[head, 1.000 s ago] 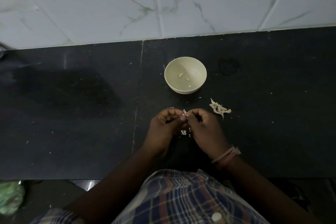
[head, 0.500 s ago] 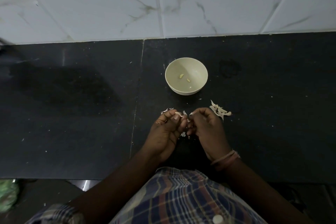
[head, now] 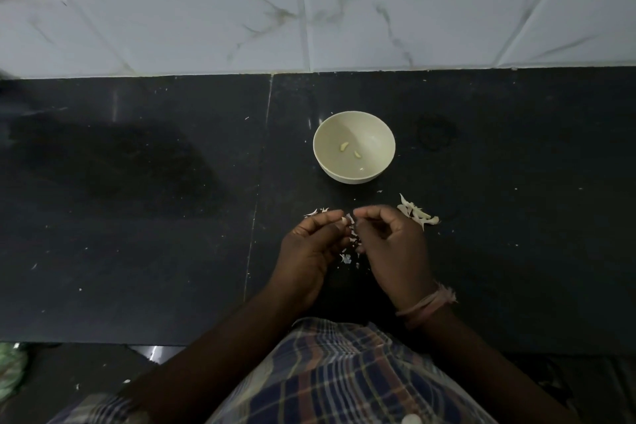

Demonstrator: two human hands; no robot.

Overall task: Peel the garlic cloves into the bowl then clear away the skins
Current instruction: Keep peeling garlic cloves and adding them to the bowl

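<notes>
Mid-peel, judging by the pose: left hand [head: 309,244] with fingers [head: 332,217] curled round a small garlic clove [head: 343,220], right hand [head: 392,244] with fingers [head: 364,212] pinched on a flake of papery skin [head: 350,218] at the clove's tip. Both hands just in front of the bowl [head: 353,120], hovering low over the dark desk [head: 137,217].

For a clean peel: keep the clove pinned firmly but without crushing, pull the skin along its length rather than across, and turn the clove a little after each strip so no patch is missed. Better to let the scraps drop straight down in front of the bowl than scatter wider, since all must be swept up afterwards. Only once bare, carry the clove forward and drop it in, not flick it.

The clove itself: pale, tiny, mostly hidden by fingertips; how much skin remains cannot be told. Inside the bowl, two peeled cloves [head: 344,146], yellowish and curved, plus a small speck. Loose skins [head: 346,258] below the hands; another pile of pale pieces [head: 416,213] to the front right of the bowl, a few more flakes [head: 315,212] to its front left.
</notes>
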